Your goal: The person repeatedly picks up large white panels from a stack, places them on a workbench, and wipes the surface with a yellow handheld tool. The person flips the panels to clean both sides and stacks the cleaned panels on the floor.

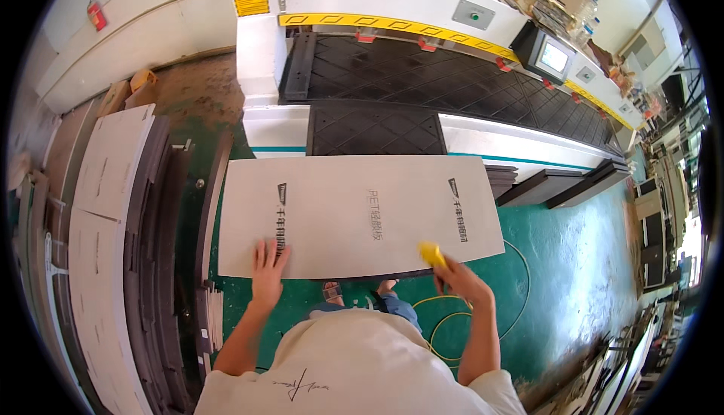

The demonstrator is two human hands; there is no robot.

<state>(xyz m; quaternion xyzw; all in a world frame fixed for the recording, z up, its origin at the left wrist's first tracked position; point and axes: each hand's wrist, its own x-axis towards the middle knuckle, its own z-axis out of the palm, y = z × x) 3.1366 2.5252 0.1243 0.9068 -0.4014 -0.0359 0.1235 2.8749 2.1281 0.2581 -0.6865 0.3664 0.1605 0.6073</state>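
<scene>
A pale, film-covered board (332, 219) with dark printing lies flat in front of me, its long near edge by my body. My left hand (268, 268) rests on its near left part, palm down with fingers spread. Over the near right edge, my right hand (461, 281) is closed around a small yellow tool (431, 254). The tool is blurred and points toward the board; its exact kind cannot be made out. Whatever holds the board up is mostly hidden beneath it.
A white machine (260, 61) with a dark bed (422, 76) and a screen (553, 58) stands beyond the board. Stacked panels (113, 166) line the left. Dark boards (543, 186) lean at the right. A yellow hose (436, 332) loops on the green floor (573, 264).
</scene>
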